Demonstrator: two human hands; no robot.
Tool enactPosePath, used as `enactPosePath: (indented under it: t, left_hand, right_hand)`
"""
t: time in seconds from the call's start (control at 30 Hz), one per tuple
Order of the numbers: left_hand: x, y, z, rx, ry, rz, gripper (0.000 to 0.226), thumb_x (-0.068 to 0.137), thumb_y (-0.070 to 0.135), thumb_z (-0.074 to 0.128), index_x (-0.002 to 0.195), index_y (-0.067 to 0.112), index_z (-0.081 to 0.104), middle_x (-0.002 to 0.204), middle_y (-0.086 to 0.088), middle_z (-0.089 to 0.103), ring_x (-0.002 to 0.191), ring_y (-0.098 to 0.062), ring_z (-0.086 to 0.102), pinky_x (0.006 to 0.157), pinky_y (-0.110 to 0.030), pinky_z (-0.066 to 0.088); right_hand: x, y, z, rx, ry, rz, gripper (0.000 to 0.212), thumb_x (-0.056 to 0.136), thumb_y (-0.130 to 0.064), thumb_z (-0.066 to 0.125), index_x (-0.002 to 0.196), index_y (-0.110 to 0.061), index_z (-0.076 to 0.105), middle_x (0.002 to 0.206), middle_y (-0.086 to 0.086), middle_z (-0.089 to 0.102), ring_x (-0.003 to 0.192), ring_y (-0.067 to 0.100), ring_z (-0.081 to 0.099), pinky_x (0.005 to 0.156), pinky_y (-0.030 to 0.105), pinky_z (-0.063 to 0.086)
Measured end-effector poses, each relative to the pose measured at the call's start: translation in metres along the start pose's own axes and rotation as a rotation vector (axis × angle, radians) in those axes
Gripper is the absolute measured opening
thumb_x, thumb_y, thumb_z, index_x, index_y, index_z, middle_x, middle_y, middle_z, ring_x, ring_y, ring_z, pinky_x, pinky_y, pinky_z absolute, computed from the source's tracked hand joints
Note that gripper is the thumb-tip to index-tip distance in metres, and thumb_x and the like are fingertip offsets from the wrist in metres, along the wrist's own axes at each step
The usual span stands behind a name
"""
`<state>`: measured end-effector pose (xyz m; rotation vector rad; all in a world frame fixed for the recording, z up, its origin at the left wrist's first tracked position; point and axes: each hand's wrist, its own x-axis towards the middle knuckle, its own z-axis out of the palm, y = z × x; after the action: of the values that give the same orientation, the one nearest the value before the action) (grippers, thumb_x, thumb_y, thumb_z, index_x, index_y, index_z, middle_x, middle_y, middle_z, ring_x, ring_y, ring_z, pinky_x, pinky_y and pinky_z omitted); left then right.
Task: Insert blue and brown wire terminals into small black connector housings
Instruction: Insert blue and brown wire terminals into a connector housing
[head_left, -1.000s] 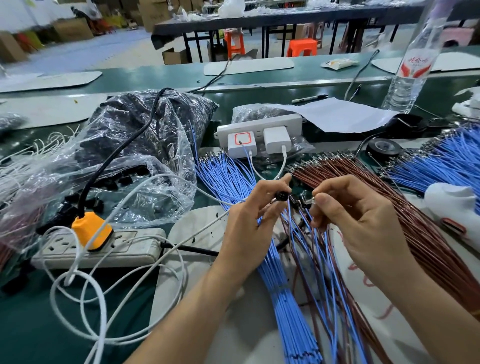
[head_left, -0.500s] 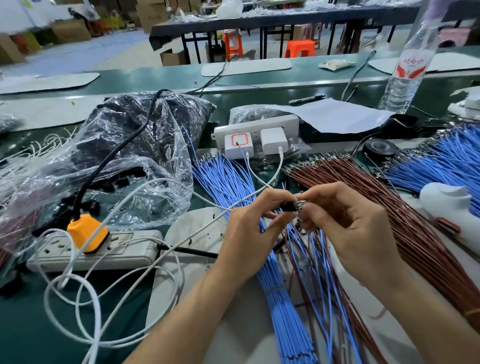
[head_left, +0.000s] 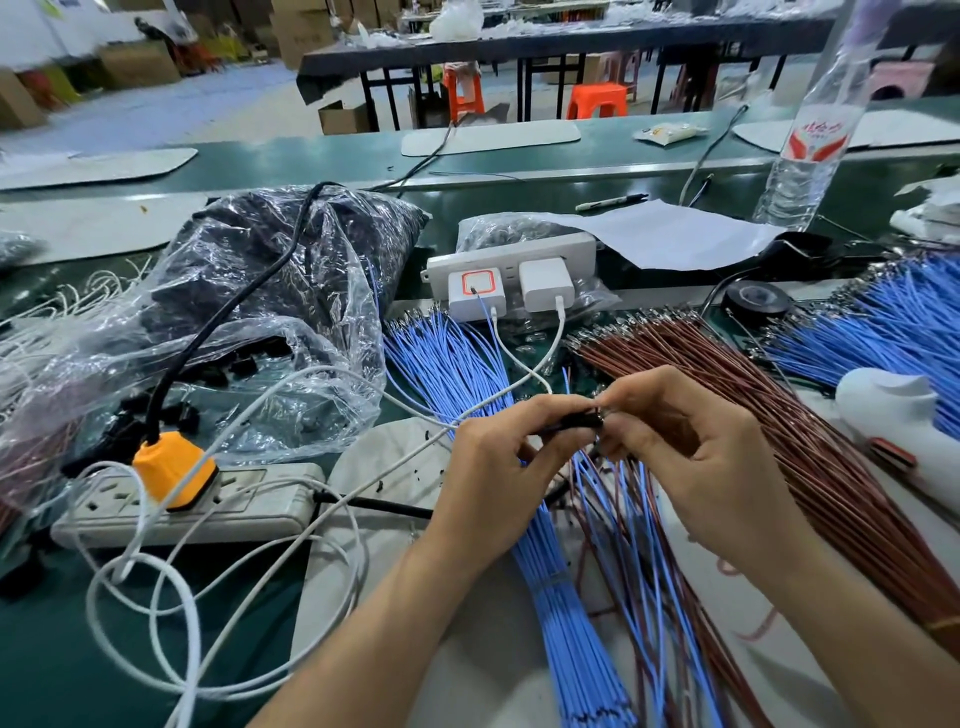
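Hands together, centre bench: left hand (head_left: 498, 467) pinched the black housing (head_left: 574, 420), right hand (head_left: 691, 457) pinched a terminal (head_left: 598, 414) at its right end. Risk: skewed entry would bend it or leave it half-seated.

**Soft overhead light, wide-angle bend**

Bright, diffuse light falls from above. Shadows under the left hand (head_left: 498, 467) and right hand (head_left: 691, 447) are faint and soft-edged. Left of the hands, the clear plastic bag (head_left: 291, 332) shows white glare spots. The fingertips and the blue wires (head_left: 566, 597) below them look slightly smeared. Far beyond the hands the desk (head_left: 311, 161) edge bows, and the water bottle (head_left: 810, 145) leans and blurs near the corner.
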<state>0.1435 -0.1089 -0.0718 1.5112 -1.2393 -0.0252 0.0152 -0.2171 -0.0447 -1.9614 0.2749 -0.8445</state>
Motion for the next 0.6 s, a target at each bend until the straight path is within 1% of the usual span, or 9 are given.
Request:
enactPosePath:
  t: [0.03, 0.07, 0.1, 0.17, 0.27, 0.33, 0.43, 0.53, 0.6]
  left_hand:
    - [0.0002, -0.0008, 0.0001, 0.000, -0.008, -0.003, 0.023, 0.086, 0.018, 0.066, 0.109, 0.016, 0.071, 0.087, 0.025, 0.066, 0.072, 0.005, 0.062, 0.062, -0.026, 0.055]
    - [0.0006, -0.0015, 0.0002, 0.005, -0.019, 0.001, 0.024, 0.087, 0.019, 0.064, 0.109, 0.015, 0.070, 0.086, 0.027, 0.064, 0.069, 0.008, 0.060, 0.061, -0.023, 0.055]
    - [0.0008, -0.0017, -0.0001, 0.015, -0.033, 0.011, 0.025, 0.088, 0.019, 0.062, 0.111, 0.013, 0.070, 0.085, 0.029, 0.062, 0.067, 0.012, 0.058, 0.062, -0.017, 0.053]
    - [0.0014, -0.0009, -0.0010, 0.030, -0.064, 0.024, 0.026, 0.091, 0.021, 0.059, 0.113, 0.010, 0.068, 0.083, 0.030, 0.059, 0.066, 0.016, 0.055, 0.064, -0.008, 0.046]
    - [0.0022, 0.0009, -0.0017, 0.048, -0.078, 0.033, 0.030, 0.093, 0.026, 0.054, 0.114, 0.008, 0.067, 0.079, 0.027, 0.057, 0.066, 0.018, 0.054, 0.065, -0.002, 0.039]
    - [0.0024, 0.0005, -0.0011, 0.062, -0.078, 0.035, 0.031, 0.093, 0.026, 0.054, 0.114, 0.007, 0.067, 0.077, 0.023, 0.059, 0.068, 0.018, 0.054, 0.065, -0.001, 0.038]
    - [0.0024, -0.0014, -0.0004, 0.071, -0.074, 0.030, 0.027, 0.093, 0.019, 0.057, 0.115, 0.007, 0.067, 0.081, 0.015, 0.064, 0.073, 0.015, 0.057, 0.069, -0.003, 0.039]
    - [0.0019, -0.0011, 0.0003, 0.091, -0.078, 0.035, 0.028, 0.095, 0.018, 0.055, 0.117, 0.007, 0.066, 0.079, 0.013, 0.063, 0.071, 0.017, 0.054, 0.068, -0.002, 0.036]
    - [0.0016, -0.0010, 0.0006, 0.095, -0.087, 0.034, 0.028, 0.096, 0.018, 0.053, 0.119, 0.007, 0.065, 0.078, 0.011, 0.064, 0.070, 0.017, 0.053, 0.067, -0.001, 0.034]
  right_hand:
    - [0.0003, 0.0004, -0.0006, 0.032, -0.009, 0.016, 0.022, 0.088, 0.001, 0.062, 0.091, -0.020, 0.064, 0.082, -0.002, 0.069, 0.071, 0.010, 0.069, 0.069, 0.019, 0.055]
    - [0.0004, 0.0008, -0.0010, 0.052, -0.017, 0.024, 0.022, 0.088, 0.001, 0.062, 0.091, -0.021, 0.064, 0.082, -0.002, 0.069, 0.071, 0.010, 0.069, 0.069, 0.018, 0.055]
    - [0.0005, 0.0010, -0.0010, 0.060, -0.023, 0.027, 0.021, 0.088, 0.000, 0.061, 0.091, -0.021, 0.064, 0.082, -0.002, 0.069, 0.071, 0.009, 0.069, 0.069, 0.017, 0.055]
    - [0.0008, 0.0013, -0.0007, 0.050, -0.022, 0.034, 0.022, 0.088, -0.002, 0.061, 0.091, -0.024, 0.065, 0.082, -0.003, 0.069, 0.072, 0.010, 0.069, 0.070, 0.018, 0.055]
    - [0.0016, 0.0034, 0.0001, 0.088, -0.016, 0.060, 0.023, 0.088, 0.000, 0.061, 0.090, -0.023, 0.064, 0.080, -0.002, 0.069, 0.069, 0.010, 0.068, 0.067, 0.017, 0.054]
    - [0.0021, 0.0045, 0.0010, 0.108, -0.013, 0.066, 0.023, 0.088, 0.001, 0.061, 0.090, -0.022, 0.064, 0.079, -0.002, 0.069, 0.068, 0.010, 0.067, 0.067, 0.016, 0.053]
    - [0.0027, 0.0048, 0.0021, 0.129, 0.010, 0.075, 0.024, 0.087, 0.002, 0.061, 0.088, -0.021, 0.065, 0.078, -0.001, 0.069, 0.066, 0.010, 0.068, 0.066, 0.017, 0.053]
    - [0.0031, 0.0044, 0.0008, 0.287, 0.016, 0.172, 0.009, 0.082, -0.010, 0.063, 0.088, -0.015, 0.066, 0.074, 0.005, 0.069, 0.066, 0.015, 0.069, 0.065, 0.021, 0.055]
    - [0.0034, 0.0052, 0.0000, 0.303, 0.012, 0.196, 0.009, 0.082, -0.011, 0.062, 0.088, -0.014, 0.067, 0.073, 0.006, 0.069, 0.066, 0.017, 0.069, 0.066, 0.022, 0.056]
